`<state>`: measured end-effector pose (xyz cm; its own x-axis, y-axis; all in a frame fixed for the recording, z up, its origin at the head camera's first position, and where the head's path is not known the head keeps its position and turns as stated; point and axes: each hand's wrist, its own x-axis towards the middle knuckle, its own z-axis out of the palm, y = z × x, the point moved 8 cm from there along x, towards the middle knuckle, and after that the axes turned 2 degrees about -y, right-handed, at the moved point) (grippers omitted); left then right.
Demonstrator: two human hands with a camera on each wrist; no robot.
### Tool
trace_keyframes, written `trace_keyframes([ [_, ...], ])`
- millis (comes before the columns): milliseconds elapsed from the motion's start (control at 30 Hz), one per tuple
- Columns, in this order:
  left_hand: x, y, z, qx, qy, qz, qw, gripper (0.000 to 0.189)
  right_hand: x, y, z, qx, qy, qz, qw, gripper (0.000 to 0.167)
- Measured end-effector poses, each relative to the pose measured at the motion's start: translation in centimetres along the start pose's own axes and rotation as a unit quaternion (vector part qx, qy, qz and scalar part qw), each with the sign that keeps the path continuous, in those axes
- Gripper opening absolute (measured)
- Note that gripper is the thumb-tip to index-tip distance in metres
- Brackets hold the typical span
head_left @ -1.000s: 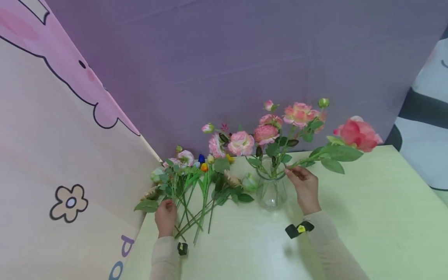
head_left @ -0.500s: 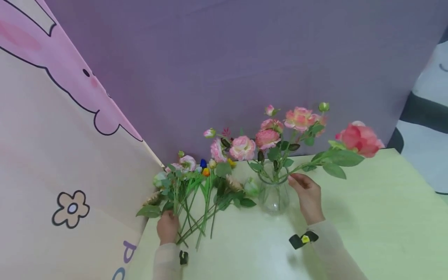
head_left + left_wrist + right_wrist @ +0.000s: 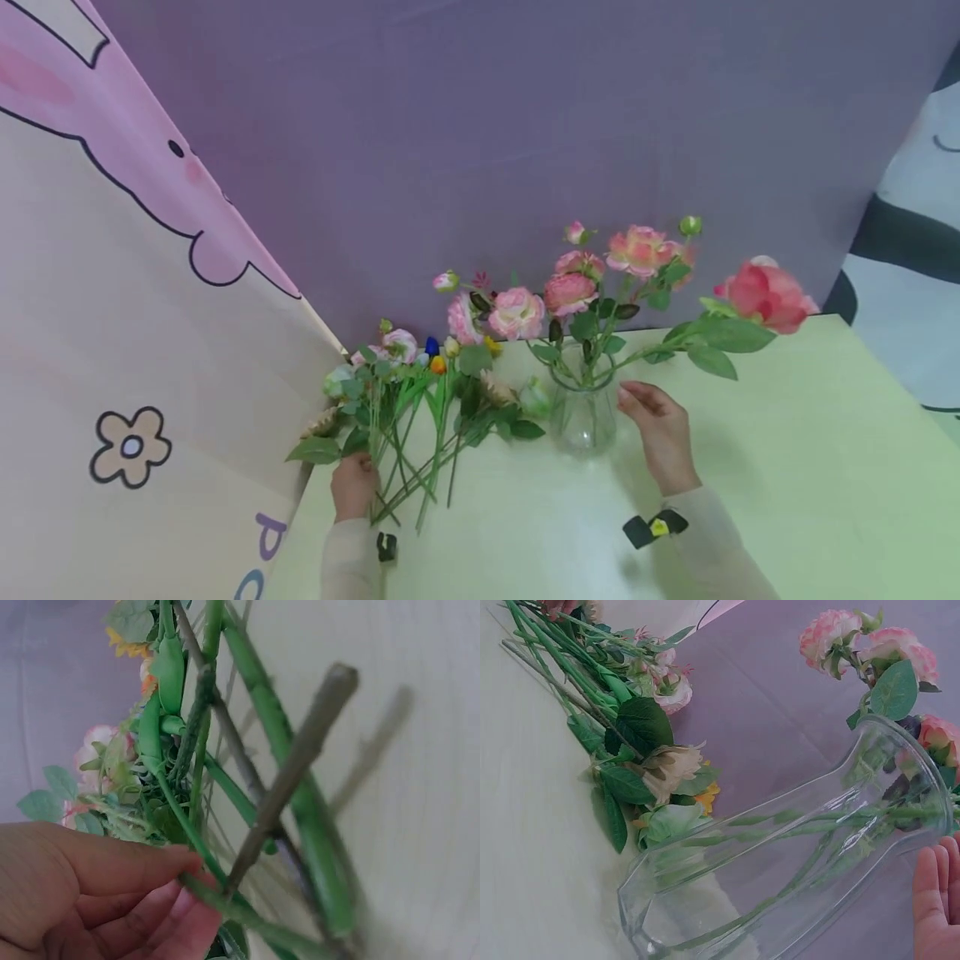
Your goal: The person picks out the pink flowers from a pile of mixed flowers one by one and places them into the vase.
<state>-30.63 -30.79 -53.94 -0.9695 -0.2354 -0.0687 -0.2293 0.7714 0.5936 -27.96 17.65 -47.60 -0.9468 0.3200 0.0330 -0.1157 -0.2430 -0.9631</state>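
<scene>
A clear glass vase (image 3: 583, 429) stands upright on the table, holding pink flowers (image 3: 570, 292) and a large red flower (image 3: 768, 296) that leans far out to the right. My right hand (image 3: 662, 433) is just right of the vase rim, fingers loosely bent around nothing; its fingertips show by the rim in the right wrist view. My left hand (image 3: 355, 486) is at the lower left of the pile of loose flowers. In the left wrist view its thumb and fingers pinch a thin green stem (image 3: 259, 924). Which bloom that stem belongs to is hidden among the leaves.
Loose flowers (image 3: 401, 346) with crossing stems (image 3: 423, 483) lie left of the vase, among them small orange and blue tulips and a beige bloom (image 3: 669, 772). A purple backdrop (image 3: 480, 167) rises behind the table, and a cartoon-printed panel (image 3: 210, 358) borders its left side.
My right hand has let go of the red flower's stem and drawn slightly away from the vase rim. My left hand has shifted a little nearer, toward the stem ends.
</scene>
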Motion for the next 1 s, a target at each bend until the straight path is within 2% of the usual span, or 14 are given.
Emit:
trace_keyframes([
  [100, 0.0, 0.0, -0.1, -0.014, -0.011, -0.010, 0.9998, 0.025, -0.2, 0.3, -0.1, 0.001, -0.006, 0.008, 0.9999, 0.015],
  [200, -0.1, 0.3, -0.2, -0.022, -0.016, -0.006, 0.9996, 0.023, -0.4, 0.7, -0.2, 0.006, -0.009, 0.017, 0.9998, 0.014],
  [467, -0.2, 2.1, -1.3, -0.042, 0.013, 0.026, 0.9987, 0.021, -0.5, 0.7, -0.1, 0.024, -0.024, 0.004, 0.9994, 0.004],
  [633, -0.1, 3.3, -1.8, -0.066, 0.022, 0.029, 0.9971, 0.019, 0.0, 0.7, -0.3, 0.016, -0.028, 0.007, 0.9995, 0.005],
  [700, -0.1, 3.4, -1.6, -0.093, 0.013, 0.019, 0.9955, 0.020, -0.1, 0.8, -0.3, 0.017, -0.027, 0.015, 0.9994, 0.004],
  [800, -0.4, 3.2, -0.9, -0.162, -0.010, -0.005, 0.9866, 0.023, -0.4, 1.1, -0.4, 0.021, -0.027, 0.026, 0.9991, 0.004],
  [900, -0.5, 3.4, 0.0, -0.240, -0.033, -0.023, 0.9700, 0.029, -0.6, 1.2, -0.5, 0.027, -0.028, 0.022, 0.9990, 0.005],
  [1000, -0.7, 4.3, 0.5, -0.296, -0.044, -0.017, 0.9541, 0.034, -0.6, 1.1, -0.5, 0.031, -0.033, 0.008, 0.9989, 0.006],
])
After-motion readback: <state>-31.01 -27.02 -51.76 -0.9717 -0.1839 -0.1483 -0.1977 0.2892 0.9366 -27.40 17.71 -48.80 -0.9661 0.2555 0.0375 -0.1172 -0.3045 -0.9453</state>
